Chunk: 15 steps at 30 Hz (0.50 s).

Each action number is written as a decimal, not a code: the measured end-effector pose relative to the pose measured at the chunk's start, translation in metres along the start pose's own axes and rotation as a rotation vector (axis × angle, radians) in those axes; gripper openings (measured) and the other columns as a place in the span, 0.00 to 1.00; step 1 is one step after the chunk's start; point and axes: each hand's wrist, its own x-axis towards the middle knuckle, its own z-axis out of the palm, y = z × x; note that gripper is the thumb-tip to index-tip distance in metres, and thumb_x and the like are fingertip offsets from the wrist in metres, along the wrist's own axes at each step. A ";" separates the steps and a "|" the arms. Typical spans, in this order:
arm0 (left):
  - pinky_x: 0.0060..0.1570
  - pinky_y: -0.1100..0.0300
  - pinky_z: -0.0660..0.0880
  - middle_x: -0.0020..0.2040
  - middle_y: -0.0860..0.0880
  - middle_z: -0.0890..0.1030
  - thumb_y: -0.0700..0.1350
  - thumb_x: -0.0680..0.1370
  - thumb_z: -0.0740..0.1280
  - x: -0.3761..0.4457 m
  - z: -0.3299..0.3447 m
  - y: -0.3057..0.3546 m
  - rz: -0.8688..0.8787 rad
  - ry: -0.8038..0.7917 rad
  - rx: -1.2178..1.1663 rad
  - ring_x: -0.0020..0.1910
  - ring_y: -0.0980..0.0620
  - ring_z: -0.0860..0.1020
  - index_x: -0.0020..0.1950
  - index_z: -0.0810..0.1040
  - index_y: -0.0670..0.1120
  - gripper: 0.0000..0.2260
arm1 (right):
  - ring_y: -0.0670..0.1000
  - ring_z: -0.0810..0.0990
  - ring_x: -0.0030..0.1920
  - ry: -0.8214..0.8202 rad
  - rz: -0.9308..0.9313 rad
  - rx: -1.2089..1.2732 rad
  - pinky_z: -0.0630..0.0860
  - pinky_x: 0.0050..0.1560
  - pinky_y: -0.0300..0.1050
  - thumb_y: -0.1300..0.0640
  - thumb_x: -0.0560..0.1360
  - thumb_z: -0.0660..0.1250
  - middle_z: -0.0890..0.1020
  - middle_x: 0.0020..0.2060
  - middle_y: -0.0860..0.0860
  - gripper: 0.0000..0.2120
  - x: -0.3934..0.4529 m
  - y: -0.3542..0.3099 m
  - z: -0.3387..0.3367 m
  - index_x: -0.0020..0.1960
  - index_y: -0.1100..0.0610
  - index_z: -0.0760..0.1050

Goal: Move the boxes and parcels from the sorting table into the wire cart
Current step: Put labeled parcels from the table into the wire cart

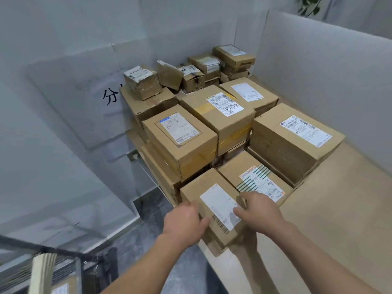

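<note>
A small cardboard box (pixel 212 194) with a white label lies at the near left corner of the sorting table (pixel 331 219). My left hand (pixel 183 219) holds its left side, thumb on top beside the barcode. My right hand (pixel 257 209) grips its right edge, fingers curled over the label. Several more brown boxes are stacked behind it, among them a striped-label box (pixel 256 177) touching its right side. The wire cart (pixel 70 266) shows at the bottom left, with a parcel (pixel 61 289) inside.
A tall box (pixel 182 141) stands right behind the held box, and a large box (pixel 297 141) sits to the right. Grey partition walls (pixel 324 81) close the table's back and right. Bare tabletop lies at the near right. Grey floor (pixel 148 236) separates table and cart.
</note>
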 end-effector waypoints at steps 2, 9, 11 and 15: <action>0.48 0.50 0.79 0.53 0.51 0.78 0.65 0.79 0.57 0.003 0.004 -0.002 0.009 -0.008 -0.004 0.48 0.50 0.78 0.61 0.74 0.51 0.21 | 0.46 0.77 0.42 0.016 -0.006 -0.003 0.75 0.37 0.44 0.43 0.74 0.66 0.78 0.42 0.45 0.12 0.000 -0.001 0.003 0.51 0.49 0.77; 0.49 0.50 0.79 0.55 0.50 0.79 0.65 0.79 0.59 0.007 0.012 -0.002 0.003 -0.013 -0.026 0.51 0.49 0.79 0.61 0.73 0.51 0.21 | 0.47 0.77 0.48 0.049 -0.024 0.024 0.77 0.44 0.41 0.43 0.77 0.68 0.78 0.52 0.47 0.15 0.000 -0.003 0.014 0.59 0.49 0.78; 0.48 0.51 0.79 0.54 0.50 0.79 0.64 0.79 0.60 0.007 0.014 -0.002 -0.006 -0.010 -0.037 0.50 0.49 0.79 0.60 0.74 0.50 0.20 | 0.47 0.77 0.48 0.048 -0.013 0.040 0.77 0.44 0.41 0.42 0.76 0.68 0.77 0.52 0.47 0.13 0.001 -0.003 0.015 0.57 0.48 0.76; 0.43 0.53 0.77 0.52 0.49 0.78 0.62 0.79 0.61 0.003 0.018 -0.001 -0.032 0.008 -0.067 0.48 0.49 0.79 0.57 0.73 0.49 0.17 | 0.45 0.77 0.44 0.031 0.028 0.050 0.79 0.41 0.42 0.41 0.74 0.69 0.78 0.45 0.45 0.13 0.005 0.002 0.022 0.51 0.49 0.77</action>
